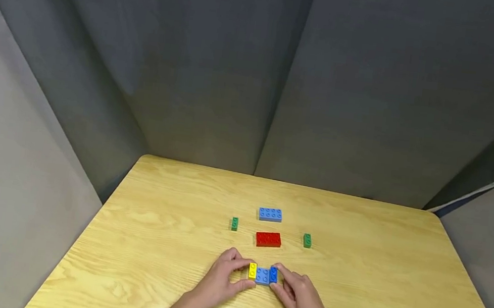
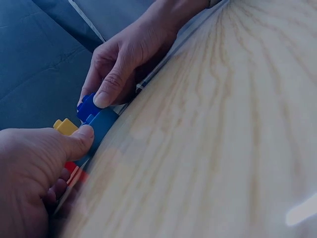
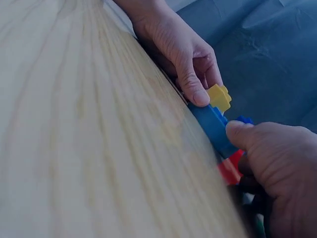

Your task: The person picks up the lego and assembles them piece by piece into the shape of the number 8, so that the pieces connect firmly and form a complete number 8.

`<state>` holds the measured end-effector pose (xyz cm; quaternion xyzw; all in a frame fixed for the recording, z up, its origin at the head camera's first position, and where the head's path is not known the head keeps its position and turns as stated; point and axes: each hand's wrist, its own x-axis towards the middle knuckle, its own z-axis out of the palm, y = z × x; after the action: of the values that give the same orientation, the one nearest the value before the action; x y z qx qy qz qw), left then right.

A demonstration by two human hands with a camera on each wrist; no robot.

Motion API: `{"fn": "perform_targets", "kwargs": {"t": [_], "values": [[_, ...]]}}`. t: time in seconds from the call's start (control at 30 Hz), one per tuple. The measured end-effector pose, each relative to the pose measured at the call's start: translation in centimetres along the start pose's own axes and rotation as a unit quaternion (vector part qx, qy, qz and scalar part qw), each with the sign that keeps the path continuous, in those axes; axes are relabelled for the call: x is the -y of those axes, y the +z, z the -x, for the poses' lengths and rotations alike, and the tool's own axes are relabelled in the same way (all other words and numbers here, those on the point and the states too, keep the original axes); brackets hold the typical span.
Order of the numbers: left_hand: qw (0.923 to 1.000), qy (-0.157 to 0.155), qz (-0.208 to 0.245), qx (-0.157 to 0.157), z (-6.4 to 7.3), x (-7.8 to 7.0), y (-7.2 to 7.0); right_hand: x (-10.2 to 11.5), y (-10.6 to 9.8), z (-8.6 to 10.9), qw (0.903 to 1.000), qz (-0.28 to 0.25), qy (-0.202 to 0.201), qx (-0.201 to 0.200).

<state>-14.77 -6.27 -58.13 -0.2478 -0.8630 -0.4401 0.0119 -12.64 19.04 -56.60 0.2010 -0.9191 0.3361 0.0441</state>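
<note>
A light-blue building brick (image 1: 262,276) lies on the table near its front, with a small yellow brick (image 1: 253,271) on its left end and a small dark-blue brick (image 1: 273,274) on its right end. My left hand (image 1: 224,279) pinches the yellow brick's end between thumb and index finger. At the other end, the thumb and index finger of my right hand (image 1: 301,301) pinch the dark-blue brick. Both wrist views show the yellow brick (image 3: 219,97) and the dark-blue brick (image 2: 88,107) standing on top of the light-blue one (image 3: 212,128).
Beyond the hands lies a red brick (image 1: 268,239), with another light-blue brick (image 1: 270,214) farther back. Small green bricks lie to the left (image 1: 235,224) and right (image 1: 307,240). Grey curtains (image 1: 211,68) hang behind the wooden table (image 1: 375,270).
</note>
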Motion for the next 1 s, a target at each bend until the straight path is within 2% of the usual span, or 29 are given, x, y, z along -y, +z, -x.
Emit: {"fn": "perform_targets", "kwargs": {"t": [0.13,0.37,0.6,0.87,1.0], "values": [[0.9998,-0.017,0.0,0.008,0.28,-0.13,0.05,-0.68,0.55,0.11,0.9986,-0.052,-0.001,-0.007],[1.0,-0.003,-0.005,-0.003,0.2,-0.16,-0.12,-0.6,1.03,-0.09,0.9993,-0.02,0.012,-0.029],[0.9998,-0.012,0.005,0.014,-0.18,-0.17,0.14,-0.7,0.62,-0.1,0.9989,-0.022,0.035,-0.024],[0.9996,-0.012,-0.012,0.024,-0.2,-0.13,-0.27,-0.56,0.75,-0.16,0.9982,-0.035,0.044,-0.022],[0.9989,-0.007,-0.036,0.029,-0.38,-0.2,-0.49,-0.57,0.73,-0.06,0.9984,-0.027,0.037,-0.033]]}}
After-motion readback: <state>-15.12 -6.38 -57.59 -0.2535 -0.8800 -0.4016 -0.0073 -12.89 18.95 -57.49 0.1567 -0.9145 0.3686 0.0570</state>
